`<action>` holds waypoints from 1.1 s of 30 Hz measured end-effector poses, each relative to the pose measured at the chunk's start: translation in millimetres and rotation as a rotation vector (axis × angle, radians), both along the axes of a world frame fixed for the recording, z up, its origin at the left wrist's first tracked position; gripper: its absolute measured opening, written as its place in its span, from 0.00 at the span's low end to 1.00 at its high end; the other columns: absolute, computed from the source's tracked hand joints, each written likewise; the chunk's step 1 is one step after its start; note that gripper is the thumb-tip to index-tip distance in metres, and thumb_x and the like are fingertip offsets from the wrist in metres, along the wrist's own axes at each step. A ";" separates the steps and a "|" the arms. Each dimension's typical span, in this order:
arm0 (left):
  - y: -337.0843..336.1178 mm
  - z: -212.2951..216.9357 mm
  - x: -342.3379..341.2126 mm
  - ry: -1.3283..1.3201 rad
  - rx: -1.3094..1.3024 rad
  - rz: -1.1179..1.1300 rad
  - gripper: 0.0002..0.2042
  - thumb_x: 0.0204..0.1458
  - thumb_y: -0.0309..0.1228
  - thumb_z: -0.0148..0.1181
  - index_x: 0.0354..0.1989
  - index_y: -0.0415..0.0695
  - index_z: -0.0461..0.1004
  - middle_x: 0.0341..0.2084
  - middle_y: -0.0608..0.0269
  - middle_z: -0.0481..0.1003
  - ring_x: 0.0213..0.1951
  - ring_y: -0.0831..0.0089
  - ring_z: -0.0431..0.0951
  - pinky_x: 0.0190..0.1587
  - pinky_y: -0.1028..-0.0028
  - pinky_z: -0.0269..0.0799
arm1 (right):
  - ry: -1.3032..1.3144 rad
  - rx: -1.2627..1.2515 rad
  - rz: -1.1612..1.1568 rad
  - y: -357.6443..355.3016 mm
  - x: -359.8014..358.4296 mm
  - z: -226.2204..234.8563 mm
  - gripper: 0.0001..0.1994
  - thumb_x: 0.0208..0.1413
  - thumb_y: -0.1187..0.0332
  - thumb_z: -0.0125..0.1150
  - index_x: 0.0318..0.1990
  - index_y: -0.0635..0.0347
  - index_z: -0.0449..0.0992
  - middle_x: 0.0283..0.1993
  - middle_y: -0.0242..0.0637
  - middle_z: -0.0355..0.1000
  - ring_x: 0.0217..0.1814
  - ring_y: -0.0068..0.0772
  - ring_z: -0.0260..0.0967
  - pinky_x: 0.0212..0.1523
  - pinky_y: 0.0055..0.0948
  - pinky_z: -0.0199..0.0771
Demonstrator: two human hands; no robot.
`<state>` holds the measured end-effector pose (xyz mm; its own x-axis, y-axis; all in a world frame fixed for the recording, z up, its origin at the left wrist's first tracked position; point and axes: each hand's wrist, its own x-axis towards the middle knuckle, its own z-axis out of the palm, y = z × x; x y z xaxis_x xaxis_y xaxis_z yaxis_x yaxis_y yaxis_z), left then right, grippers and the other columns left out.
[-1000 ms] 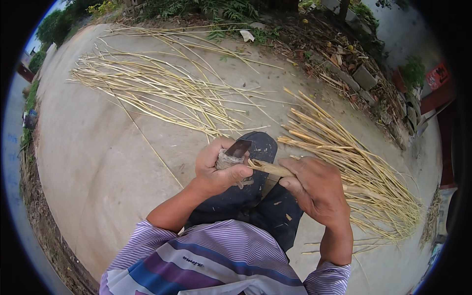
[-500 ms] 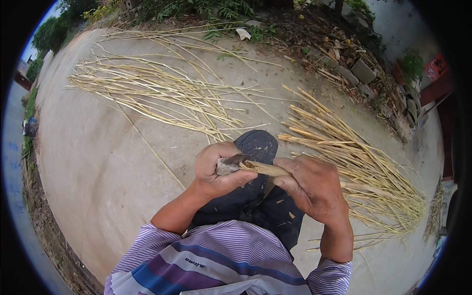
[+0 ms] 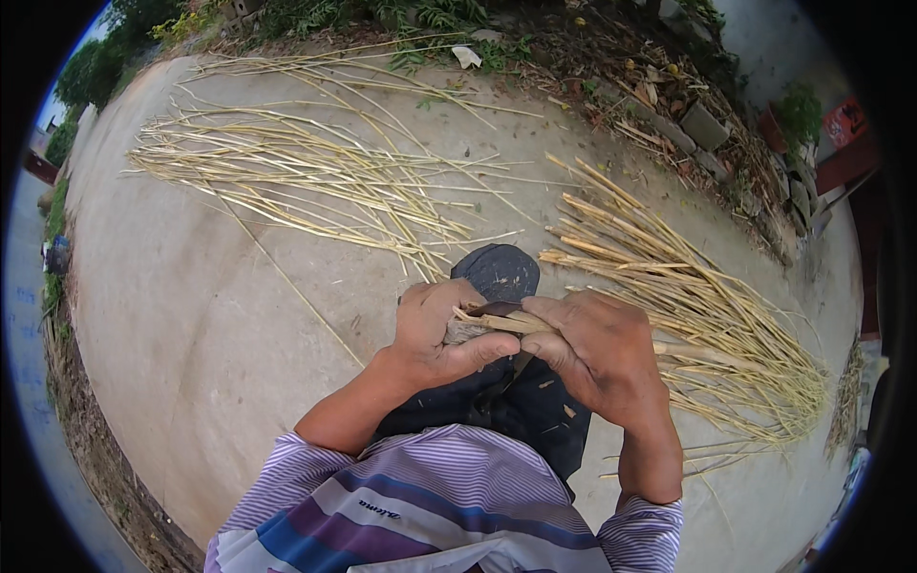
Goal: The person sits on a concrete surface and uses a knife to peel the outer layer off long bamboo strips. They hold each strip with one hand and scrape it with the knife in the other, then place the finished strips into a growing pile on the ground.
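Left hand (image 3: 435,334): blade (image 3: 499,308) being gripped
Right hand (image 3: 602,353): stalk (image 3: 504,325) being clasped
Blade: best being angled off right hand

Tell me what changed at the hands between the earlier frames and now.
The left hand and right hand have drawn closer together. The end of the stalk has shifted left over the wrapped handle, and the blade sits farther along it, nearer the right hand. Both hands kept their holds. The left stalk pile and right stalk pile stayed put.
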<state>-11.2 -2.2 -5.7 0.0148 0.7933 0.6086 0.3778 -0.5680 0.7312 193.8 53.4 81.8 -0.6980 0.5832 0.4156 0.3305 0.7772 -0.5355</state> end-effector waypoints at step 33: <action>30.5 35.0 -24.7 -0.480 0.080 0.061 0.24 0.58 0.52 0.56 0.32 0.38 0.68 0.20 0.62 0.70 0.22 0.76 0.71 0.23 0.76 0.66 | -0.035 0.097 -0.049 17.5 -12.0 32.9 0.10 0.52 0.67 0.64 0.40 0.59 0.72 0.28 0.39 0.69 0.27 0.43 0.71 0.25 0.39 0.68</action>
